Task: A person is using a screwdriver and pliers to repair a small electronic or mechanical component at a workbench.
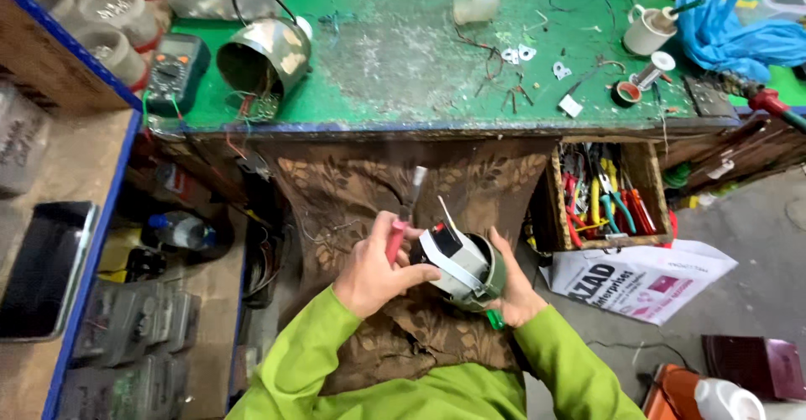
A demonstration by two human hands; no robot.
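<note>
Below the front edge of the green tabletop (403, 59), over a lap covered in brown patterned cloth (361, 193), both hands work on a small round motor unit (466, 270) with a green casing and a grey band across it. The left hand (374, 273) has its grip closed around the red handle of a screwdriver (403, 218), whose shaft points up and away toward the tabletop; the thumb of that hand also reaches onto the motor unit's near side. The right hand (514, 286) cups the motor unit from the far right and beneath, its grip closed on the casing, fingers mostly hidden behind it. Both sleeves are bright green.

On the tabletop, well apart from the hands, a shiny metal cylinder housing (267, 57) lies on its side at the left with wires spilling from its open end, just beside a dark digital multimeter (174, 71). Farther back stands a white plastic cup (474, 0), and to the right a white mug (648, 29) near a blue plastic bag (730, 29). Small metal bits and wire scraps are scattered between them. Under the tabletop's right part, an open wooden drawer (651, 176) holds pliers and screwdrivers with coloured handles. A printed white bag (638, 281) lies on the floor beneath it.
</note>
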